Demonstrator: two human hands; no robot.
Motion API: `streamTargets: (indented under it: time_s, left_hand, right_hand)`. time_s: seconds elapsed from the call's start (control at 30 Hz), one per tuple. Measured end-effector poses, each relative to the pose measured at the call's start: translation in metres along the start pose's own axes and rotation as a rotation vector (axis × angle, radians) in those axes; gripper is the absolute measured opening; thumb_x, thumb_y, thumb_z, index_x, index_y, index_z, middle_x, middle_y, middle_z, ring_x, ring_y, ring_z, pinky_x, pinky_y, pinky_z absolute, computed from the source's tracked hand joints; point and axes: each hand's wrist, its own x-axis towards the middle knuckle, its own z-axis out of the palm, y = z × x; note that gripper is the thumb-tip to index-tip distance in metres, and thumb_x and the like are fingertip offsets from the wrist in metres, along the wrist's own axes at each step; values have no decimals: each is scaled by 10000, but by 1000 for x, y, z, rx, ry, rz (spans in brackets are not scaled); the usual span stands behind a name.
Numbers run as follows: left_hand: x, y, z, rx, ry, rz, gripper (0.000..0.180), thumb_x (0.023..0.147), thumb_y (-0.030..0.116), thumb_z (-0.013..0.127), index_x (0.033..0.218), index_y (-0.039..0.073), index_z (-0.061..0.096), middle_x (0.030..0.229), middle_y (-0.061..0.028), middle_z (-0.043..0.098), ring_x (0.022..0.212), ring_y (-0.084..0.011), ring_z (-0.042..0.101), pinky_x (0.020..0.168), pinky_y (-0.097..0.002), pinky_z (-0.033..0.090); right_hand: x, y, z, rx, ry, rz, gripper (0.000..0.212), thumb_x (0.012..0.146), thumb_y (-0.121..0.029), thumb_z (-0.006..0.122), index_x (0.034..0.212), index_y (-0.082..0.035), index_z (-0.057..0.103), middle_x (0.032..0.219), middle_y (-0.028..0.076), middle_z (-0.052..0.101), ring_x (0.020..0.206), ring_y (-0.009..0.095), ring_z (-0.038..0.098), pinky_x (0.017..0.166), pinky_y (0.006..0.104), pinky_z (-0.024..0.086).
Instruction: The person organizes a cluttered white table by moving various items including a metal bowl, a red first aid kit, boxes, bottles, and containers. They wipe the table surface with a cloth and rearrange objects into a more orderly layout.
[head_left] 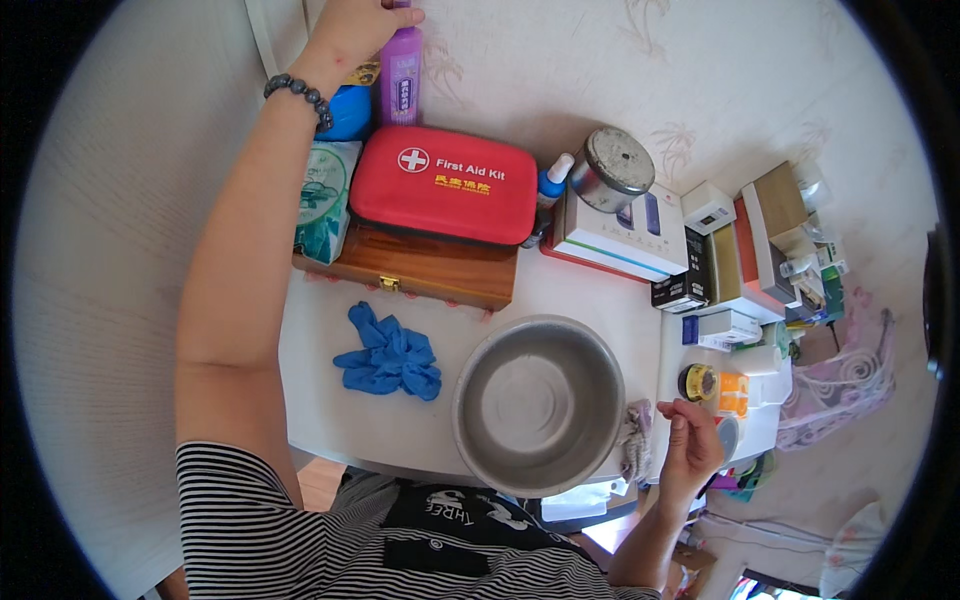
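The person's left hand (358, 32) is wrapped about the top of a purple bottle (402, 75), its thumb showing past the 3 o'clock side; the upper edge of the view cuts off part of the hand. The right hand (692, 445) is loosely curled, with nothing visible in its grasp, just beyond the rim of a grey metal basin (590, 455) at about half past 3 from the basin's centre.

With that centre as the dial's middle, the purple bottle stands upright at 11 o'clock, above the far edge of a red case (440, 205) marked with a white cross; whether the two touch cannot be told. The case rests on a brown wooden box (440, 280) with a metal clasp. A white and green packet (325, 195) sits at the case's 9 o'clock end, and part of a blue object (350, 112) shows beside the bottle.

Crumpled blue gloves (385, 355) lie near 10 o'clock on the white table (370, 435). At 12 stands a small blue bottle (553, 182) with a white cap; near 1, a round metal tin (612, 165) tops a white box (640, 245). A yellow and black round container (697, 382) sits at 3.
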Motion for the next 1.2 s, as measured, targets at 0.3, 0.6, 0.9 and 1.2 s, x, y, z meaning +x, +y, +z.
streamTargets:
  time_s: [0.3,0.6,0.9,1.2]
  left_hand:
    - [8,-3,-4,106,10,61,187,762,-15,728,941,-24,676,814,-89,684,743,-159,646,677,-289,545]
    - [-1,9,-3,211,114,94,130,742,31,759,827,-26,679,753,-110,674,701,-171,645,647,-296,530]
    - [-1,7,-5,209,108,52,150,756,42,749,863,-30,673,790,-115,675,730,-178,636,668,-295,529]
    - [-6,10,-6,146,84,21,143,780,48,741,876,-22,661,805,-87,664,744,-157,624,673,-285,528]
  right_hand:
    - [-3,8,-7,-70,-84,-54,130,966,-44,557,1038,49,612,925,126,660,863,189,657,830,306,530]
    - [-3,-2,-1,3,6,2,110,933,-75,616,965,23,656,872,98,685,808,165,628,754,274,481]
    - [-4,7,-5,-23,10,-14,104,930,-75,617,959,17,657,862,97,689,796,161,628,744,276,485]
    - [-3,11,-5,-32,16,-25,106,926,-78,622,954,17,661,861,94,692,790,169,629,753,284,485]
